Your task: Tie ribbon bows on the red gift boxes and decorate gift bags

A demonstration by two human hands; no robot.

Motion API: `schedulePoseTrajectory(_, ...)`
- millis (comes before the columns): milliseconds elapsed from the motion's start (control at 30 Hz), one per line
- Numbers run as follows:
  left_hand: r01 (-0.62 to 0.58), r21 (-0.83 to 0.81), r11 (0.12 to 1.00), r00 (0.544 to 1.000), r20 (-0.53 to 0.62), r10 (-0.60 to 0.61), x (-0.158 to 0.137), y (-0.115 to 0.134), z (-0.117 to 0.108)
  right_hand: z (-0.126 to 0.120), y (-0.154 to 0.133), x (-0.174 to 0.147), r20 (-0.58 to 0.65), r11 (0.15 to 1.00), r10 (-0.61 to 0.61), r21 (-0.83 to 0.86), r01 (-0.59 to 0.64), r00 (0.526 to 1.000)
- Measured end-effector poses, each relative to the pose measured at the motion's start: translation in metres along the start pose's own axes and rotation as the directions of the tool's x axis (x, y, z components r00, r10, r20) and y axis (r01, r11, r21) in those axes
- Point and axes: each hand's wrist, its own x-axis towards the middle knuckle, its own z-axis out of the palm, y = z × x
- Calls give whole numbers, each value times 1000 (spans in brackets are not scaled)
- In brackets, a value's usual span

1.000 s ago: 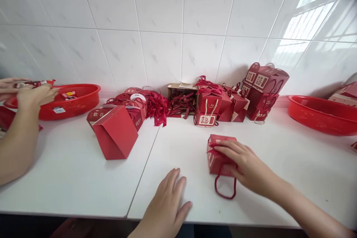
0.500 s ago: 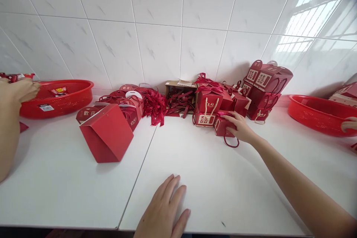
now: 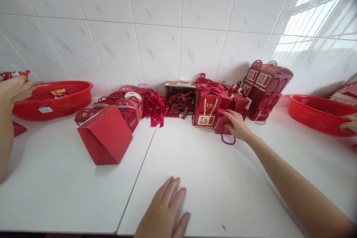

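My right hand (image 3: 237,123) reaches forward with its fingers closed round the top and side of a small red gift box (image 3: 219,127). A dark red ribbon bow lies on that box's top and a rope handle (image 3: 229,142) loops onto the table in front. Part of the box is hidden behind my fingers. Close on its left stands a stack of gift boxes (image 3: 208,104) with a cream rope handle and ribbon bows. My left hand (image 3: 163,208) rests flat on the white table near the front edge, fingers spread, holding nothing.
A larger red box (image 3: 107,135) leans at left in front of more boxes. Red ribbons (image 3: 154,106) and an open carton (image 3: 181,98) of straps lie by the wall. Red baskets (image 3: 58,108) stand both sides, with other people's hands (image 3: 18,87) near them. Stacked boxes (image 3: 264,89) stand right.
My right hand has shifted slightly left at the box, and the rope loop has moved slightly left and up. The other person's hand at far left has moved slightly left. My left hand stays put.
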Motion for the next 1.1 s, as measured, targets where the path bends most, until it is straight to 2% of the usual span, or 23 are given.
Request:
schedulePoseTrajectory(200,-7,32,999,1000,3,6,1,0,2,3,-2,1,-53,1000,-7,8,7,999)
schedulePoseTrajectory(367,-1,20,1000,1000,12,1,-1,-2,3,10,-6,-8,-175,999,41,-3,-42,984)
schedulePoseTrajectory(533,41,-48,998,999,24,-40,-2,0,2,14,-16,-20,-306,996,82,-2,-87,949)
schedulePoseTrajectory(633,100,-155,983,995,-10,-103,0,6,-5,12,-24,-21,-340,997,74,10,-75,938)
schedulePoseTrajectory(700,173,-254,952,980,-50,-191,1,8,-12,8,-31,-22,-383,1000,25,0,-27,923)
schedulePoseTrajectory(767,259,-322,911,951,-79,-298,0,2,-22,5,-41,-23,-453,997,-74,-43,61,889)
schedulePoseTrajectory(867,390,-301,870,900,-77,-430,-3,-22,-33,6,-64,-31,-520,973,-227,-95,208,823)
schedulePoseTrajectory(900,431,-268,862,883,-71,-464,-5,-31,-36,10,-74,-34,-507,962,-266,-87,259,820)
schedulePoseTrajectory(967,482,-176,858,866,-51,-497,-6,-45,-39,23,-99,-39,-396,928,-351,-28,371,848)
schedulePoseTrajectory(1033,493,-79,867,868,-27,-496,-6,-52,-39,43,-127,-38,-190,882,-443,81,464,876)
schedulePoseTrajectory(1100,486,-12,874,874,-2,-486,-4,-51,-40,64,-157,-29,-13,869,-458,207,450,889)
